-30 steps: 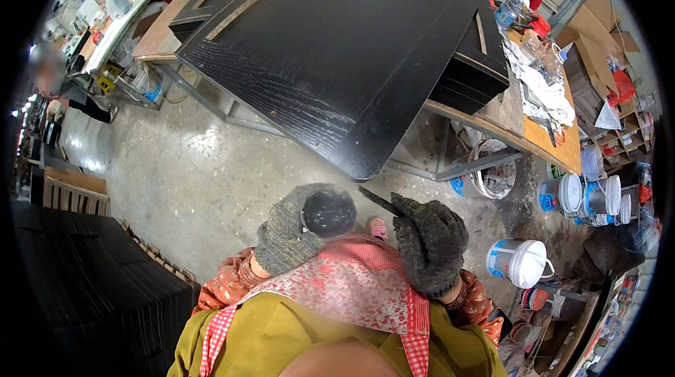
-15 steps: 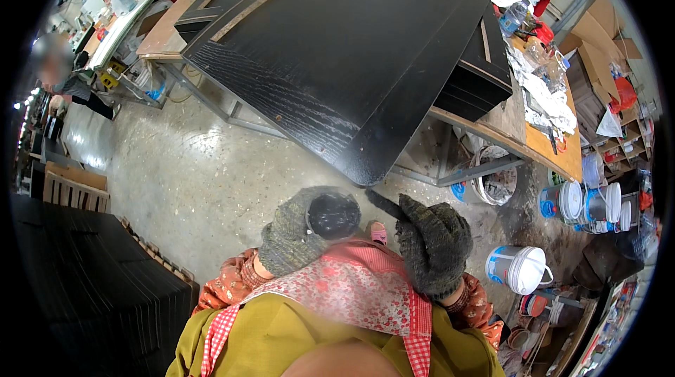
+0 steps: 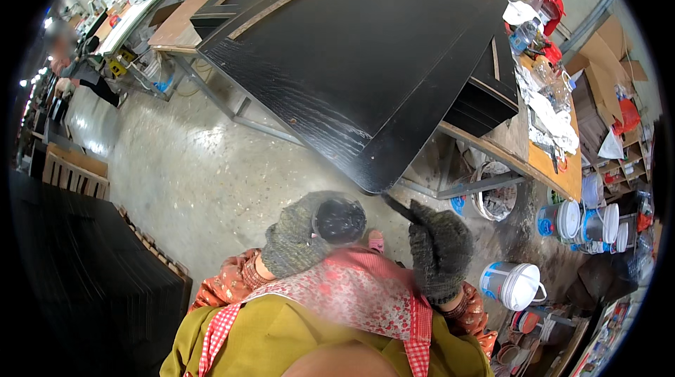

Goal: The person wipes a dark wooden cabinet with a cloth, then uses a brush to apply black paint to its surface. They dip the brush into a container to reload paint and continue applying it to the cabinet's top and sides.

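My left hand (image 3: pixel 290 236), in a grey knitted glove, is closed around a small round cup (image 3: pixel 339 220) with dark, shiny contents. My right hand (image 3: pixel 441 254), in a dark knitted glove, grips a thin dark tool that looks like a brush (image 3: pixel 399 208). Its far end lies close beside the rounded near corner of a large black wood-grain panel (image 3: pixel 344 61); whether it touches cannot be made out. Wet-looking streaks shine along the panel's near left edge. Most of the tool's handle is hidden by the glove.
Metal-legged benches (image 3: pixel 242 118) support the panel, with bottles and rags (image 3: pixel 552 106) at the right. White buckets (image 3: pixel 517 286) stand on the floor to the right. Stacked black boards (image 3: pixel 98 271) rise at the lower left. Another person (image 3: pixel 88 71) is at the far left.
The view has shifted slightly, so the panel sits a bit lower and farther right. Both hands keep their grips, and the brush-like tool stays near the panel's corner.
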`<state>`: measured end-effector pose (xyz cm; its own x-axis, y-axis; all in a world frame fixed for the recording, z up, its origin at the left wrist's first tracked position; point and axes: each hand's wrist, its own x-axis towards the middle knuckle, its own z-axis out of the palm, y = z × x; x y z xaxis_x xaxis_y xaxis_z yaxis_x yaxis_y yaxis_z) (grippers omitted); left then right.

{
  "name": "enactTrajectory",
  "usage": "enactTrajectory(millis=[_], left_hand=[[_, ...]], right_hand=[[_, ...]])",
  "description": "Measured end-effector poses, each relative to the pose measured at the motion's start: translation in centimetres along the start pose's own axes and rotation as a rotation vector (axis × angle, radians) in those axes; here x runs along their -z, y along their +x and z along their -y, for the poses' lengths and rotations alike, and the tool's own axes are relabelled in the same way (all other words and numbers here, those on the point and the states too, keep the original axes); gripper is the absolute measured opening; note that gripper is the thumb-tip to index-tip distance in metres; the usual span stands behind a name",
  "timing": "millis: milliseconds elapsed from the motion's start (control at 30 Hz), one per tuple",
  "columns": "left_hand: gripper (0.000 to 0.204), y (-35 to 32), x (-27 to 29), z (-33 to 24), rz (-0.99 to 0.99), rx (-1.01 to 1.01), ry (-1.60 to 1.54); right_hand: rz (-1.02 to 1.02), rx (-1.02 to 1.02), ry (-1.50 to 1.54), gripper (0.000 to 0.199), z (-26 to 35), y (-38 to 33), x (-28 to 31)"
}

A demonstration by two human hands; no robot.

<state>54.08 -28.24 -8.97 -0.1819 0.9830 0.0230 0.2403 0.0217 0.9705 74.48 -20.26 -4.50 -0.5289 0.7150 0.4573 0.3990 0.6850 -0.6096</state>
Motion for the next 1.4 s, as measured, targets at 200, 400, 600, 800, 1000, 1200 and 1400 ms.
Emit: enactTrajectory(millis=[200, 400, 600, 800, 1000, 1200, 1400], left_hand=[[0.053, 0.0, 0.1, -0.8, -0.007, -0.025, 0.06], [0.055, -0.4, 0.9, 0.0, -0.098, -0.021, -0.181], [0.049, -0.5, 1.8, 1.0, -0.267, 0.012, -0.022], [0.053, -1.2, 1.6, 0.7, -0.304, -0.083, 0.2], [0.055, -1.0, 2.1, 1.4, -0.269, -0.034, 0.118], [0.054, -0.9, 2.0, 1.5, -0.226, -0.023, 0.047], [0.054, -0.8, 2.1, 2.0, -0.179, -0.057, -0.078]], right_hand=[[0.198, 0.12, -0.016, 0.032, 0.0, 0.0, -0.1], [0.396, 0.162, -0.111, 0.032, 0.7, 2.1, 3.0], [0.146, 0.196, -0.292, 0.029, 1.8, 4.9, 3.3], [0.118, 0.114, -0.436, 0.028, 1.1, 6.4, 1.1], [0.14, 0.148, -0.345, 0.028, 0.5, 6.7, 0.9], [0.213, 0.123, -0.317, 0.035, 1.3, 6.7, 1.2], [0.207, 0.105, -0.332, 0.023, 3.2, 6.2, 1.0]])
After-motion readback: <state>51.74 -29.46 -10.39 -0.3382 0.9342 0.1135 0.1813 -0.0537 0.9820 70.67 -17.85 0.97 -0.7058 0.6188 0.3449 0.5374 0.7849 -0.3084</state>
